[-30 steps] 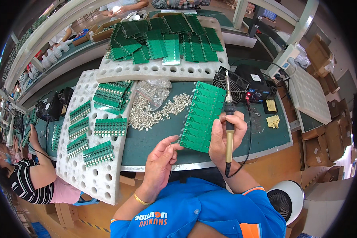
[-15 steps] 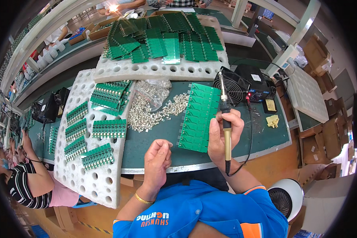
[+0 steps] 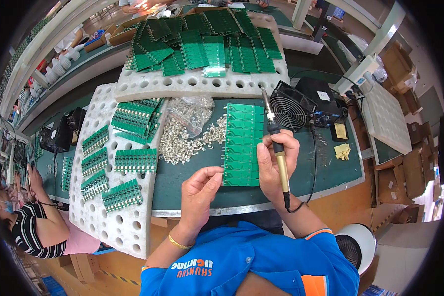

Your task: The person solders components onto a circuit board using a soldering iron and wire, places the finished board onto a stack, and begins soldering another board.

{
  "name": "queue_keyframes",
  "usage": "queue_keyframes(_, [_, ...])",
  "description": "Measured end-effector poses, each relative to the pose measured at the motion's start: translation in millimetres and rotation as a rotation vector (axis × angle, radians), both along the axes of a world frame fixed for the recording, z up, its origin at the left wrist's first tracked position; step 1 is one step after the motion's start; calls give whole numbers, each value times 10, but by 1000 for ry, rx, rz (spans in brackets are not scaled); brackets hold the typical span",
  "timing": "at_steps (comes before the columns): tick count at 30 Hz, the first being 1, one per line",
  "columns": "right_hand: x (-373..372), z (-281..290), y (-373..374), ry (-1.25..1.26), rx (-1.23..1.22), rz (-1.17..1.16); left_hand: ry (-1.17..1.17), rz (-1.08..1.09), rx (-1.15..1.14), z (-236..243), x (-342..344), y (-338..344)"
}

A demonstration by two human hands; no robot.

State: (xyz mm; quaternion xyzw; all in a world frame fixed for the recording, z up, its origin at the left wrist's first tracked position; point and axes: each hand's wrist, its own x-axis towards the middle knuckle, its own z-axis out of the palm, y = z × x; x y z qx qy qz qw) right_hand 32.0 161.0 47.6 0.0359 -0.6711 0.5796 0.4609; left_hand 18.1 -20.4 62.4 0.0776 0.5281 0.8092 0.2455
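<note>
A green circuit board panel stands upright over the bench, with rows of traces and small metal pins along its left edge. My right hand is closed around a soldering iron with a tan handle, its tip pointing up and away. The same hand's thumb steadies the panel's right edge. My left hand is pinched at the panel's lower left corner, beside the bottom pins; whatever is between its fingertips is hidden. Small metal connectors lie in a loose heap left of the panel, some under a clear plastic bag.
On a white foam tray at left lie several boards with connectors. Another foam tray at the back carries piled green panels. A black fan, a soldering station and a yellow sponge stand right. A co-worker sits at left.
The panel has shifted slightly left and turned straighter. My left hand has moved up and right to its lower left corner. The soldering iron now leans further left at its tip.
</note>
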Motion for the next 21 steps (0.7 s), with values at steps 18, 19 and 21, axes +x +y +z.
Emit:
queue_keyframes(18, [-79,31,82,-74,-17,108,208,117,-152,200,53,87])
queue_keyframes(19, [-78,36,98,-69,0,104,208,122,-156,210,54,104])
queue_keyframes(21, [-69,29,136,-65,12,107,292,135,-215,227,57,138])
